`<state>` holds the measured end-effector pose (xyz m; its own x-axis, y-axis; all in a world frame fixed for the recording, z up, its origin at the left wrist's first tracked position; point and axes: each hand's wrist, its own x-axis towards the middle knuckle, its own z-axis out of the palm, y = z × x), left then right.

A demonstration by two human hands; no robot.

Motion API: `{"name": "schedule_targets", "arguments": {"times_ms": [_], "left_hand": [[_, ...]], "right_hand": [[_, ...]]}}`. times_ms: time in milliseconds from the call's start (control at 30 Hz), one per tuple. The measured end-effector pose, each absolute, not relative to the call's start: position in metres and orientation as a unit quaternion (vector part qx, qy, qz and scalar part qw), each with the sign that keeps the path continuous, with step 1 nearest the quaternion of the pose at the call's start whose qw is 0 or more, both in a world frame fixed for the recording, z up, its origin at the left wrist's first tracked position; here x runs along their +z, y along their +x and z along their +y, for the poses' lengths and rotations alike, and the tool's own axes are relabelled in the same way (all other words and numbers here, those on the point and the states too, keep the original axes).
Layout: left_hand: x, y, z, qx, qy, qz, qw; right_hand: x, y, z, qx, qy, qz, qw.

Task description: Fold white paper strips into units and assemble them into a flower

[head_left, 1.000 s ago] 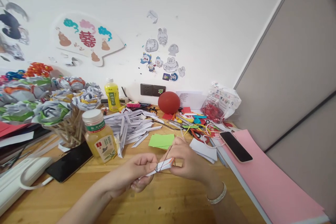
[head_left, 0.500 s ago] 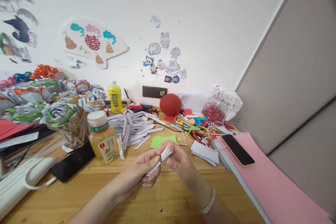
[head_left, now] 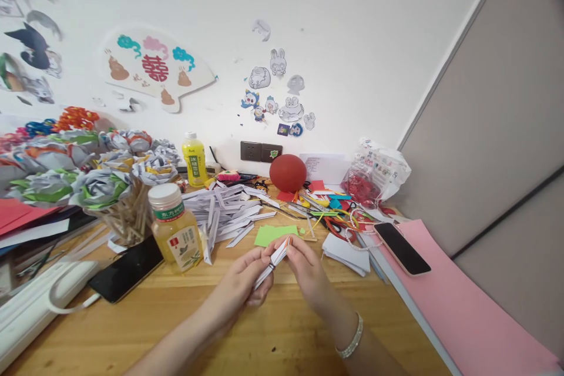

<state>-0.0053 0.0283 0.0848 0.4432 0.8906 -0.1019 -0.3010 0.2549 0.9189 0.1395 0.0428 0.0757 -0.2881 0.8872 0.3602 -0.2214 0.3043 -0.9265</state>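
Observation:
Both my hands meet over the wooden table [head_left: 282,329], pinching one small bundle of folded white paper strips [head_left: 275,258] with orange edges. My left hand [head_left: 242,285] grips the bundle's lower end with closed fingers. My right hand [head_left: 306,267], a beaded bracelet on its wrist, holds the upper end between thumb and fingers. A thin dark band wraps the bundle near its middle. A green paper square [head_left: 275,234] lies just behind my hands.
A bottle of yellow drink [head_left: 175,229] and a dark phone [head_left: 127,270] lie to the left. Behind are a heap of white paper strips [head_left: 224,214], paper flowers [head_left: 101,179], a red ball [head_left: 288,173], a second phone [head_left: 402,248] and pink sheets [head_left: 462,311].
The bundle has tilted from nearly flat to steeply upright, and the dark band that my right hand stretched out now lies tight around it. My hands have drawn closer together.

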Motion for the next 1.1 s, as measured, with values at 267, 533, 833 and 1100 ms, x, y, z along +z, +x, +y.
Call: {"name": "schedule_targets", "arguments": {"times_ms": [267, 533, 833, 1100], "left_hand": [[0.083, -0.01, 0.034, 0.361, 0.432, 0.287, 0.775], [0.085, -0.02, 0.037, 0.364, 0.512, 0.295, 0.72], [0.086, -0.012, 0.032, 0.388, 0.486, 0.336, 0.707], [0.088, -0.013, 0.033, 0.402, 0.421, 0.308, 0.753]], "right_hand": [[0.068, 0.141, 0.047, 0.522, -0.283, -0.614, 0.521], [0.088, 0.144, 0.033, 0.513, -0.252, -0.665, 0.481], [0.073, 0.137, 0.04, 0.562, -0.249, -0.607, 0.503], [0.069, 0.14, 0.043, 0.579, -0.249, -0.586, 0.509]]}}
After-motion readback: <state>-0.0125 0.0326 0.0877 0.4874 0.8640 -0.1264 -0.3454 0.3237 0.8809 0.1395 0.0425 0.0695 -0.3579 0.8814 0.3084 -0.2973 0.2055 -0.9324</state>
